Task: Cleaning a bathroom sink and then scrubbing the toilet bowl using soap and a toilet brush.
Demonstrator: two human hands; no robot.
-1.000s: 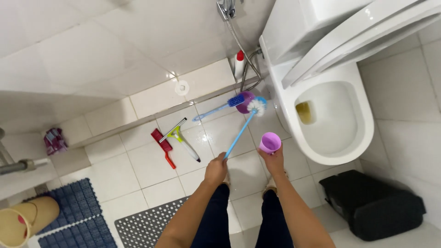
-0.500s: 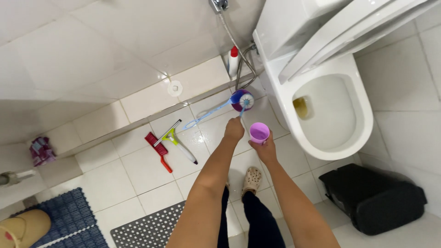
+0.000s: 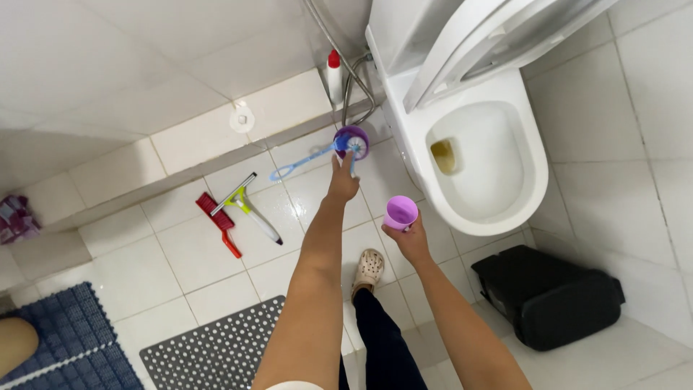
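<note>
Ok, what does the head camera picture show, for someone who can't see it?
Looking down in a white tiled bathroom, the left hand reaches to a blue toilet brush on the floor, while the right hand holds a purple cup beside the open toilet. A black bin sits nearby.

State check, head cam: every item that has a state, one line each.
toilet seat and lid: raised
toilet bowl: open, yellowish patch at the drain
purple cup: upright, held in right hand
blue toilet brush: gripped by left hand, brush head by its purple holder
white bottle: upright, red cap on
black bin: lid shut
squeegee: lying flat on the floor
red brush: lying flat
</note>
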